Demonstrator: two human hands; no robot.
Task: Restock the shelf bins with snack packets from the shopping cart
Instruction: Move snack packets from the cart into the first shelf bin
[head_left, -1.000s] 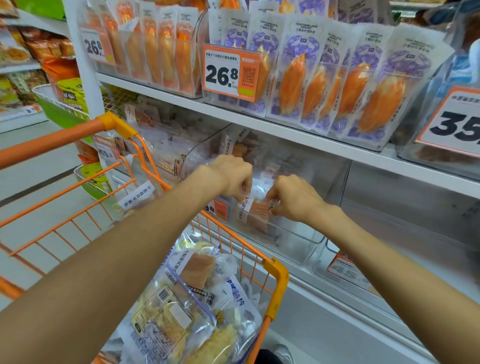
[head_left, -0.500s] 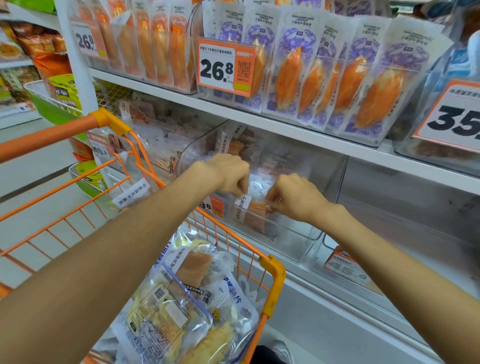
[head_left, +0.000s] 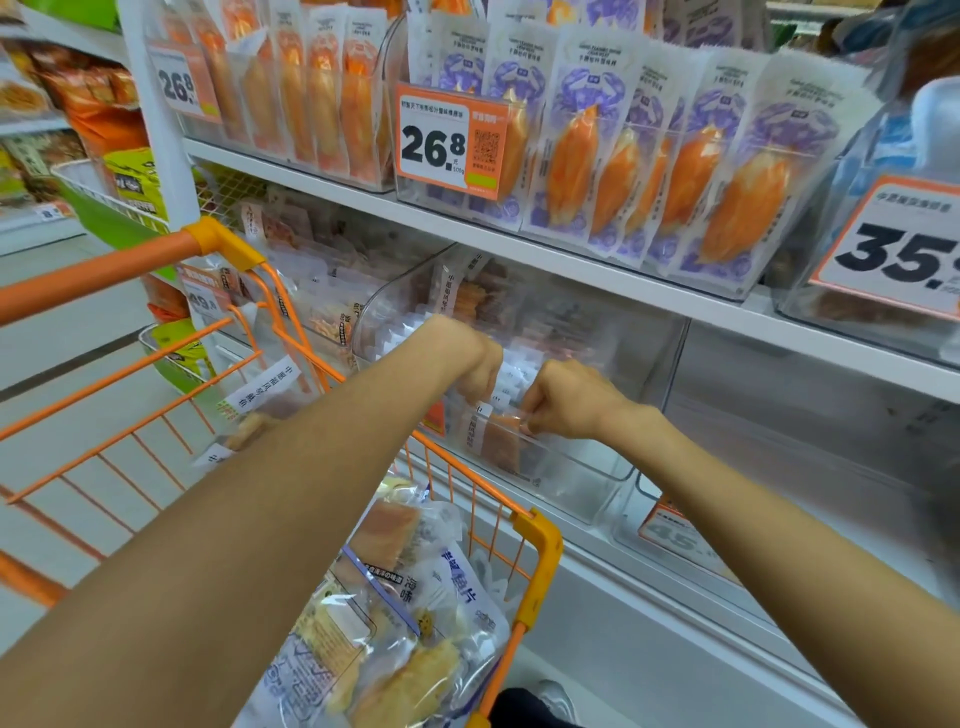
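One snack packet (head_left: 493, 436) is pinched by both hands, left hand (head_left: 475, 364) and right hand (head_left: 566, 400), inside the clear shelf bin (head_left: 597, 467), just above the orange cart (head_left: 535, 540).

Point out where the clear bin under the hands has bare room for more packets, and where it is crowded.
Free: the right half of the clear bin, between the packet pinched by the left hand and right hand and the bin's right wall. Crowded: its back left, stacked with packets; the crab-stick bin above is packed; the cart is heaped.
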